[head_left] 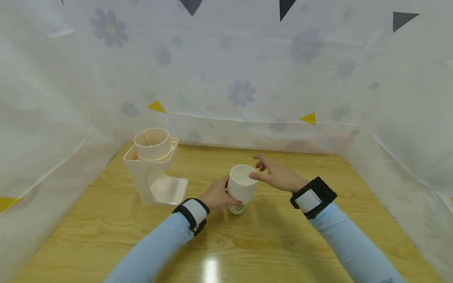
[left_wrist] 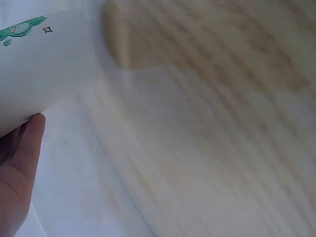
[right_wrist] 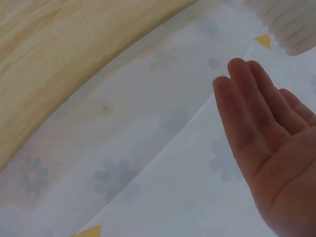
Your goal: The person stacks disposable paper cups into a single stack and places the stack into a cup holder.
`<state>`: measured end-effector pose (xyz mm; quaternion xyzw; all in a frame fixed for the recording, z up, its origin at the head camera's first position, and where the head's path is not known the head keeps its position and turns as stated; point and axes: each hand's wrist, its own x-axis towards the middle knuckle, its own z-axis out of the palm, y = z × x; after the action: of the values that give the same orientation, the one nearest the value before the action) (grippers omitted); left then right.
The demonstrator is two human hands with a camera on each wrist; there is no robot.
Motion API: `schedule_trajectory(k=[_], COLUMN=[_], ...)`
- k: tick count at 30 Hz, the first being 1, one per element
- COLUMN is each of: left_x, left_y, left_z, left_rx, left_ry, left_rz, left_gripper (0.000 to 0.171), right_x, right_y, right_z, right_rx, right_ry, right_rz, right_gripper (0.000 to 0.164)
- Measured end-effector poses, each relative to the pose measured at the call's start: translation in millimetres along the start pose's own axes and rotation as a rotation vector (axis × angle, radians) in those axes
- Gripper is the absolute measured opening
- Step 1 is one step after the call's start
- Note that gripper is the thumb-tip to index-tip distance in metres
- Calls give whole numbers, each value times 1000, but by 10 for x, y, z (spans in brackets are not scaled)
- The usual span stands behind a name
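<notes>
A nested stack of white paper cups (head_left: 242,188) with a green print low on its side is gripped by my left hand (head_left: 220,194), thumb across the near side. In the left wrist view the printed cup (left_wrist: 49,64) shows at the upper left, with part of the left hand (left_wrist: 19,173) below it. My right hand (head_left: 277,173) is beside the stack's rim at the right, holding nothing. Its fingers are extended and slightly bent; in the right wrist view the right hand (right_wrist: 276,143) shows its palm, with the ribbed stack (right_wrist: 291,24) at the upper corner.
On the left of the wooden table (head_left: 283,243) stands a cream plastic holder (head_left: 141,177) with a round cylinder in its top and a flat ledge at its base. White flowered sheeting (head_left: 226,78) walls the table at the back and sides.
</notes>
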<state>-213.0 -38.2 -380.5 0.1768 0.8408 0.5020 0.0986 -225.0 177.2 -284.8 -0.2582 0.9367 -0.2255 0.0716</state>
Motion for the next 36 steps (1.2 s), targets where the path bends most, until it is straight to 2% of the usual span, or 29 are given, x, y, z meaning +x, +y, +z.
schedule_trajectory(k=[4,10,19,26,29,33,36], left_x=[-43,-141,-410,-672,-809,-969,-1047], left_y=[42,201,617,977,1118,1279,1361], left_z=[-116,-258,-567,-900,-1074,-1320,-1509], left_rx=[-14,5,59,38,61,81,102], left_ry=[38,109,220,311,369,488,626], left_rz=[-4,52,199,297,295,247,211], left_gripper=[78,76,77,77,76,79,82], right_x=[-12,-38,-94,-126,-131,-136,-139], right_y=[94,249,354,357,358,358,365], right_z=[8,102,203,226,231,231,241], right_rx=[9,-8,-58,-81,-89,-91,-93], right_ry=[89,184,157,153,151,149,143], right_rz=[21,30,51,28,21,20,29], right_gripper=[63,49,44,46,48,47,46])
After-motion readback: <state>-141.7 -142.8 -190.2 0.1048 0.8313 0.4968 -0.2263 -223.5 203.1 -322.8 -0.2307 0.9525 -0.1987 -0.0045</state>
